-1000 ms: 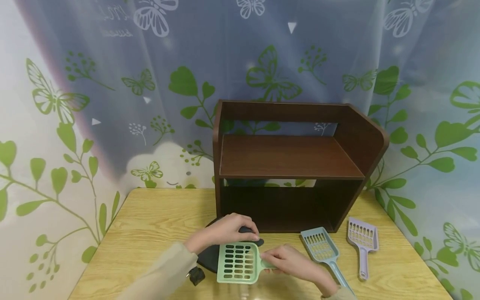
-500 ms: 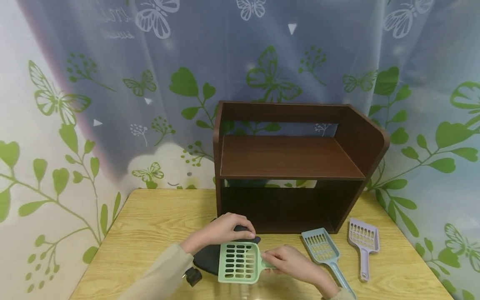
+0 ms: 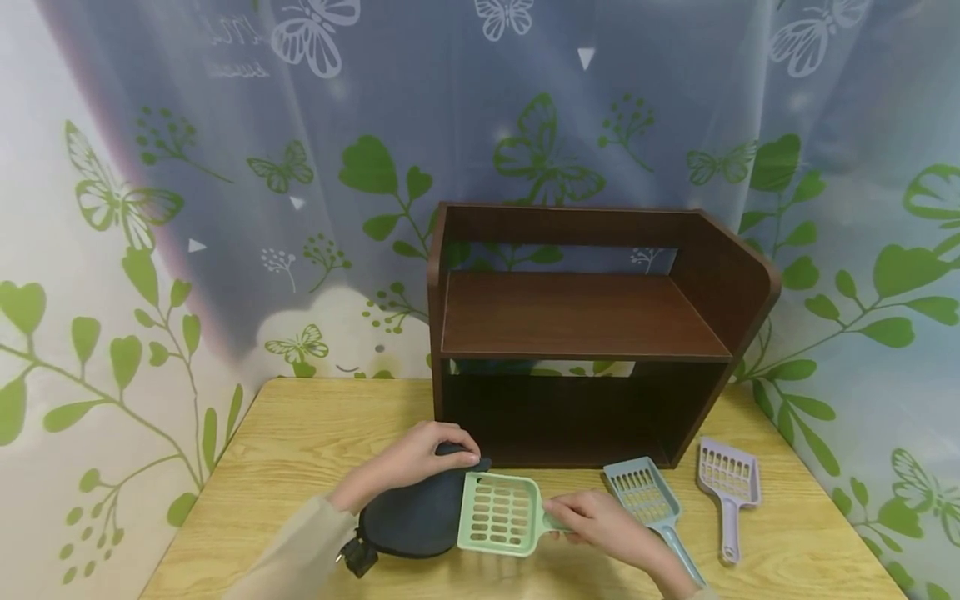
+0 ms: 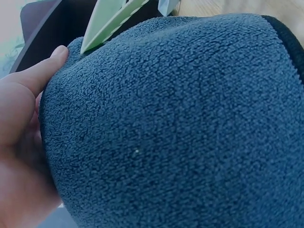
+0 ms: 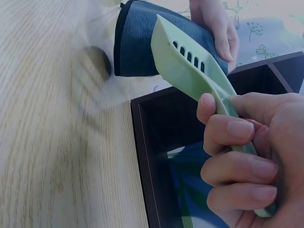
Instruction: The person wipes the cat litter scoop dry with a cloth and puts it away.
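Over the table (image 3: 300, 442), fingers of the right hand (image 3: 603, 527) gripped the green scoop (image 5: 183, 71) by its handle; those of the left hand (image 3: 420, 457) pinched the blue plush cloth (image 3: 416, 517).

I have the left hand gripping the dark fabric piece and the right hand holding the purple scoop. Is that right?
The colour is off: the right wrist view shows the green scoop in the right hand. The left hand does grip the dark fabric piece.
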### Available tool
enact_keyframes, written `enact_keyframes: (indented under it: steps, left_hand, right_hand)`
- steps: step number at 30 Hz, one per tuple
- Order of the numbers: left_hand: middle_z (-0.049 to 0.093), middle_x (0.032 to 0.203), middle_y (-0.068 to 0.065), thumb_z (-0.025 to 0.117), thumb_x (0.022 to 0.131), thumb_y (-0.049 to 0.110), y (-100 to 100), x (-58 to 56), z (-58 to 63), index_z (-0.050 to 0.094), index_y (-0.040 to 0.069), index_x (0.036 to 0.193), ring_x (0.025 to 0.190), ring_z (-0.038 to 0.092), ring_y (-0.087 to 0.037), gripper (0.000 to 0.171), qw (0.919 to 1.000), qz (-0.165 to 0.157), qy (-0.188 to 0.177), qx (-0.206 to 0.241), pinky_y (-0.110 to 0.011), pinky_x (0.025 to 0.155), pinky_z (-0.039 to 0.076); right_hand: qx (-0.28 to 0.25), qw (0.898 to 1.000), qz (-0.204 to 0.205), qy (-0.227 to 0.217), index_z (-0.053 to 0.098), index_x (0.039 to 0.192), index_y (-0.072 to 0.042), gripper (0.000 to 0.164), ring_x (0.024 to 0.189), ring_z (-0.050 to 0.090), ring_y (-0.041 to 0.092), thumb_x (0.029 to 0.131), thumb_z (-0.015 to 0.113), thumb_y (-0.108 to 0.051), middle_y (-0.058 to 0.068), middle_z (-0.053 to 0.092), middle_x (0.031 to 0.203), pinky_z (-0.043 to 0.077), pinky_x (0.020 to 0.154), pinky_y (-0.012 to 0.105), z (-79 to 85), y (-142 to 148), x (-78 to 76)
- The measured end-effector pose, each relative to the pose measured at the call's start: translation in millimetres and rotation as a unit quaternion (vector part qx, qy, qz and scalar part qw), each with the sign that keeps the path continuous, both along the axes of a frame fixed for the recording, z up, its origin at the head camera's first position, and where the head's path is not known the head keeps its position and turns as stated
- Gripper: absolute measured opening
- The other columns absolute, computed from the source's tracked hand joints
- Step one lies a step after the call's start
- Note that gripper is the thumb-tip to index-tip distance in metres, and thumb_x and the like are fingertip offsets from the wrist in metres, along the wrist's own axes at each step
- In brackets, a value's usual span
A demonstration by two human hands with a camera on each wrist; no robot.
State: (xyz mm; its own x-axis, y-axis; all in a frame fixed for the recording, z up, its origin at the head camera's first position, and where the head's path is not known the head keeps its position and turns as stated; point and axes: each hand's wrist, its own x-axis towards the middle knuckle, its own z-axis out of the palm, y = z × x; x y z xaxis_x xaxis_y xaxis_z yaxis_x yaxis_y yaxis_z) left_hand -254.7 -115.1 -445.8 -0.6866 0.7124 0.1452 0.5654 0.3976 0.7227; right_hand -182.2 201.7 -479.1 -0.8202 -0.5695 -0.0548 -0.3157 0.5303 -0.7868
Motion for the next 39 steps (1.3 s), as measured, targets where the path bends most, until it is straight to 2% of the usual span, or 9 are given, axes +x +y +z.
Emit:
enact_keyframes:
  steps: [4, 8, 10, 13, 16, 20, 26, 34, 39]
  left_hand:
    - [0.07, 0.107, 0.01, 0.061, 0.102, 0.036, -2.9, 1.5, -1.3, 0.075, 0.022, 0.113, 0.1, 0.065, -0.009, 0.022, 0.9997, 0.024, -0.003, 0.003, -0.031, 0.089, 0.053]
    - [0.07, 0.107, 0.008, 0.063, 0.102, 0.034, -2.8, 4.9, -3.3, 0.075, 0.022, 0.111, 0.096, 0.066, -0.01, 0.019, 0.9976, 0.068, 0.003, 0.013, -0.03, 0.085, 0.053]
    - [0.071, 0.106, 0.007, 0.064, 0.101, 0.033, -0.4, 7.8, -5.4, 0.075, 0.021, 0.109, 0.092, 0.066, -0.01, 0.018, 0.9949, 0.097, 0.018, 0.022, -0.03, 0.081, 0.053]
    - [0.072, 0.103, 0.007, 0.065, 0.1, 0.033, 6.3, 12.7, -10.0, 0.075, 0.022, 0.106, 0.091, 0.068, -0.013, 0.015, 0.9864, 0.151, 0.051, 0.038, -0.031, 0.08, 0.054]
    - [0.072, 0.101, 0.007, 0.067, 0.099, 0.032, 16.2, 16.2, -13.9, 0.074, 0.023, 0.102, 0.093, 0.069, -0.016, 0.012, 0.9744, 0.204, 0.074, 0.059, -0.033, 0.082, 0.054]
    - [0.072, 0.101, 0.005, 0.067, 0.099, 0.031, 28.7, 18.6, -15.6, 0.074, 0.021, 0.103, 0.09, 0.067, -0.015, 0.013, 0.9637, 0.242, 0.052, 0.1, -0.03, 0.08, 0.053]
    - [0.073, 0.102, -0.001, 0.065, 0.101, 0.032, 38.1, 20.3, -15.9, 0.074, 0.014, 0.109, 0.087, 0.064, -0.013, 0.023, 0.9564, 0.258, 0.004, 0.136, -0.027, 0.077, 0.051]
    - [0.072, 0.103, -0.005, 0.063, 0.102, 0.034, 37.2, 22.4, -17.7, 0.073, 0.01, 0.113, 0.084, 0.063, -0.012, 0.028, 0.9531, 0.251, -0.059, 0.158, -0.024, 0.073, 0.051]
    - [0.072, 0.105, -0.006, 0.062, 0.102, 0.033, 35.5, 24.6, -18.8, 0.074, 0.008, 0.113, 0.087, 0.063, -0.011, 0.03, 0.9505, 0.253, -0.071, 0.166, -0.024, 0.077, 0.051]
  right_hand:
    - [-0.006, 1.0, -0.007, 0.003, 0.065, 0.078, -0.012, 0.044, 0.051, 0.036, -0.001, 0.109, 0.046, -0.037, -0.012, 0.044, 0.058, 0.039, 0.053, 0.021, -2.4, 3.2, 0.0]
    - [-0.03, 0.999, -0.032, -0.009, 0.067, 0.083, -0.005, 0.046, 0.048, 0.032, -0.001, 0.111, 0.043, -0.033, -0.009, 0.042, 0.058, 0.033, 0.047, 0.019, -5.8, 6.3, 1.2]
    - [-0.045, 0.997, -0.052, -0.018, 0.067, 0.085, 0.0, 0.049, 0.047, 0.031, 0.0, 0.111, 0.041, -0.033, -0.008, 0.042, 0.058, 0.029, 0.045, 0.018, -6.4, 7.1, 1.7]
    - [-0.062, 0.994, -0.083, -0.024, 0.065, 0.087, 0.004, 0.052, 0.047, 0.031, -0.001, 0.112, 0.039, -0.032, -0.006, 0.043, 0.058, 0.027, 0.043, 0.017, -6.5, 6.0, 2.9]
    - [-0.066, 0.994, -0.089, -0.018, 0.066, 0.087, 0.005, 0.051, 0.047, 0.032, -0.001, 0.112, 0.038, -0.031, -0.006, 0.044, 0.059, 0.028, 0.043, 0.016, -7.3, 2.3, 3.9]
    - [-0.078, 0.994, -0.077, -0.028, 0.066, 0.09, 0.005, 0.05, 0.048, 0.032, -0.002, 0.112, 0.039, -0.031, -0.006, 0.044, 0.06, 0.028, 0.044, 0.015, -8.5, -4.1, 4.9]
    - [-0.098, 0.988, -0.106, -0.045, 0.066, 0.089, 0.005, 0.052, 0.046, 0.031, 0.0, 0.111, 0.041, -0.035, -0.005, 0.043, 0.058, 0.028, 0.043, 0.015, -11.9, -10.3, 5.4]
    - [-0.091, 0.988, -0.121, -0.03, 0.066, 0.09, 0.005, 0.053, 0.046, 0.032, -0.001, 0.111, 0.04, -0.036, -0.006, 0.044, 0.057, 0.028, 0.044, 0.015, -14.9, -12.1, 6.0]
    - [-0.103, 0.985, -0.131, -0.042, 0.065, 0.091, 0.007, 0.054, 0.047, 0.032, 0.0, 0.111, 0.04, -0.037, -0.005, 0.045, 0.058, 0.028, 0.044, 0.015, -14.7, -13.4, 5.8]
